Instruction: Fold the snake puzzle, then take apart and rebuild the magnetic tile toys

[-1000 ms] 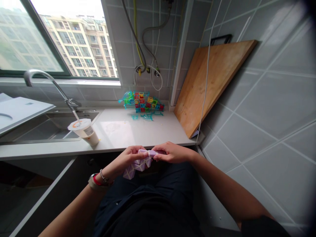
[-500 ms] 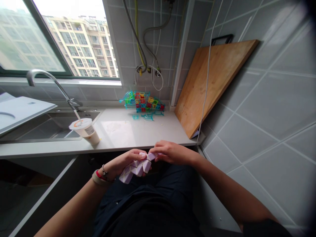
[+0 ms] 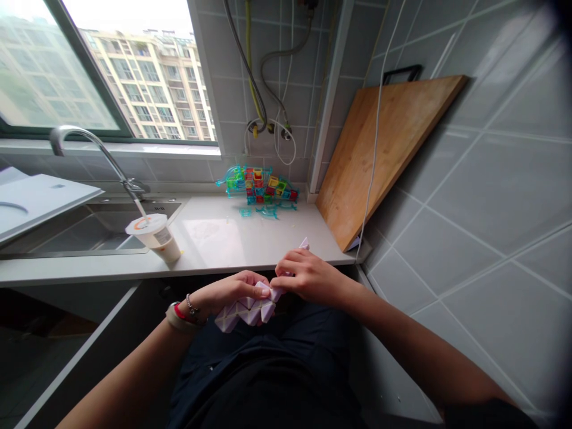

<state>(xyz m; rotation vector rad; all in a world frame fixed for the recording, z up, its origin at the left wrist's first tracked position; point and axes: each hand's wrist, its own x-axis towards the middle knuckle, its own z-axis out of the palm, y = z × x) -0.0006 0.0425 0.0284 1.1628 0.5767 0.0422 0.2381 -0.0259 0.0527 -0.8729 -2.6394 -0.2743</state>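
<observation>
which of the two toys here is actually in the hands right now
The purple-and-white twist puzzle, gripped by both hands. The colourful block toy sits untouched at the back of the counter.

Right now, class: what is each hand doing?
Left hand: closed on the purple-and-white twist puzzle.
Right hand: closed on the same puzzle's other end.

Bare counter (image 3: 223,238) between cup (image 3: 154,236) and board (image 3: 379,155)
</observation>
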